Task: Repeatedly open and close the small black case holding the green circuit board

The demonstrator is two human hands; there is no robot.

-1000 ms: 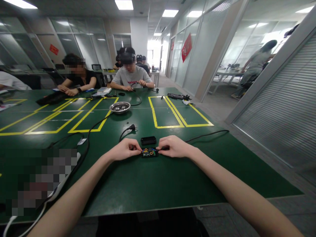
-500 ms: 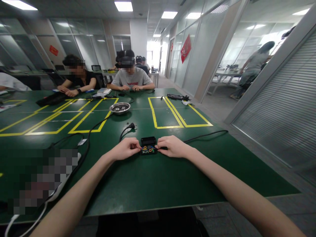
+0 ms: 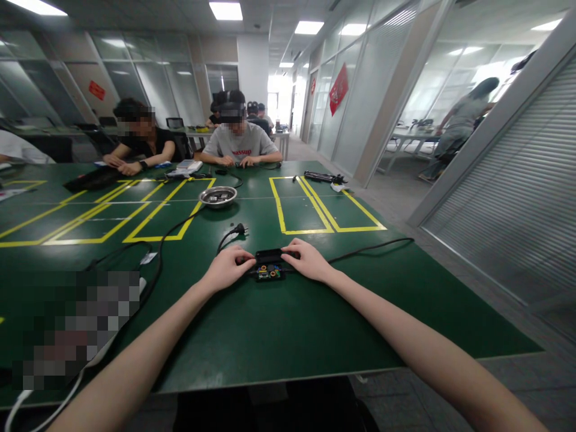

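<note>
At the near side of the green table (image 3: 252, 336), straight in front of you, your two hands are now on the black cover (image 3: 269, 256): a moment ago they were at the ends of the base (image 3: 270, 280), where its leads come out, and both have shifted forward off it. That suggests, as a judgement, that the wiring needs no steadying for now and that your attention has passed to the cover, with the base lying open and its board (image 3: 269, 272) exposed. Your left hand (image 3: 228, 267) has thumb and forefinger closed on the cover's left end, and your right hand (image 3: 306, 259) pinches its right end; how firmly, you cannot tell from here. The cover sits just beyond the base, its long axis running left to right, close to parallel with the base's own; whether it is lifted off the surface, and which way its hollow faces, is too dark to tell. The base points the same way, board side up, one end toward each hand. From its right end a black cable (image 3: 373, 248) leads away past your right hand, while beyond your left hand a plug (image 3: 240, 229) lies with its prongs to the right.
</note>
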